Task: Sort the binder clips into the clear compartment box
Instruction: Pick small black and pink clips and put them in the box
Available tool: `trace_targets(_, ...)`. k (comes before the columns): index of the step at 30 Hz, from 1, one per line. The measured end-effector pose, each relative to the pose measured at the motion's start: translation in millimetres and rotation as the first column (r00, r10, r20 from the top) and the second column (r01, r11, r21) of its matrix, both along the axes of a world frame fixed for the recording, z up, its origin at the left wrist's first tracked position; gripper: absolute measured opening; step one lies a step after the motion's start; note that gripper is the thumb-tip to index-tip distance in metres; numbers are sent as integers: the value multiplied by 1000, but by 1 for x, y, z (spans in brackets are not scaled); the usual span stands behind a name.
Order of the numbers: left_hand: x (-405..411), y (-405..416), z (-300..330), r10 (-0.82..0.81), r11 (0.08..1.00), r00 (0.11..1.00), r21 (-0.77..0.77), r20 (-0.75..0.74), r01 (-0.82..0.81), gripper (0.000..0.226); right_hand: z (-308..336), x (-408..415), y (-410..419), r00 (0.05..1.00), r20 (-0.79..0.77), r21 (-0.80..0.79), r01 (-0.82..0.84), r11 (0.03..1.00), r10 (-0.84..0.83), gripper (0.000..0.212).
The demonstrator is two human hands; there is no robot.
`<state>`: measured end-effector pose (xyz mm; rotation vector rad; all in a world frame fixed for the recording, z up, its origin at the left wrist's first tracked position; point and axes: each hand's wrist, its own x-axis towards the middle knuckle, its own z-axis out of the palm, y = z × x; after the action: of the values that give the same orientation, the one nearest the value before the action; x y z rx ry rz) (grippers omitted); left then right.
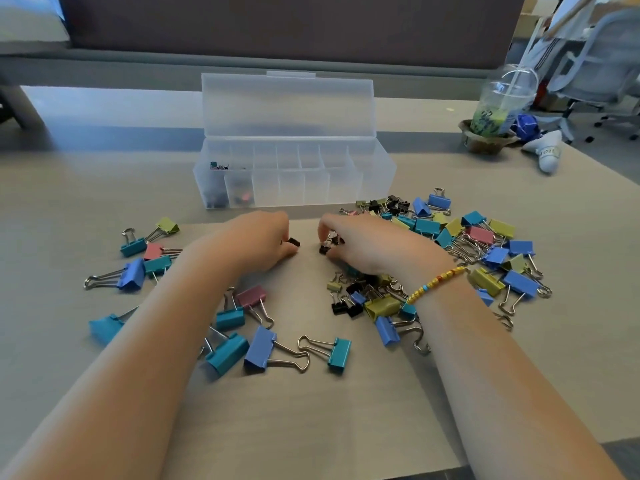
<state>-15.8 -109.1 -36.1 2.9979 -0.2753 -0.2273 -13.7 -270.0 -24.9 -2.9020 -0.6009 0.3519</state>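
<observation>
Left hand [263, 239] pinches a small black clip [294, 242]; right hand [360, 244] pinches another [323, 249]. Clear box [346, 192] lies just beyond both, long axis left-right, filled compartments nearer the left hand.

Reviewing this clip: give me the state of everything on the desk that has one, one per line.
Compartment box: lid open, a few small clips in leftmost compartments.
Left hand: pinching a small black clip.
Right hand: fingers on small black clips.
Loose clips: scattered, unsorted.
Drink cup: upright, lidded, nearly empty.

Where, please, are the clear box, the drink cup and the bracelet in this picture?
clear box [346, 188], head view, front wall.
drink cup [498, 109], head view, side of the cup.
bracelet [437, 281], head view, beads on the right wrist.
</observation>
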Motion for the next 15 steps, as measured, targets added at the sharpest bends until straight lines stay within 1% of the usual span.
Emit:
trace_targets(3, 0, -2, 1, -19, 998, 1000, 62, 12, 18, 33, 0, 1, 3, 1000, 28, -16, 6, 1000, -6, 21)
trace_targets(6, -1, -3, 0, -47, 993, 999, 109, 9, 46, 31, -2, 0, 6, 997, 75, -37, 3, 999, 0, 24)
trace_targets(10, -2, -2, -3, -73, 989, 997, 130, 13, 71, 26, -8, 1, 12, 989, 149, -61, 13, 998, -4, 28)
trace_targets(15, -2, -5, -4, -85, 983, 994, 168, 67, 73, 23, -12, 5, 19, 973, 231, -116, 46, 992, -18, 22)
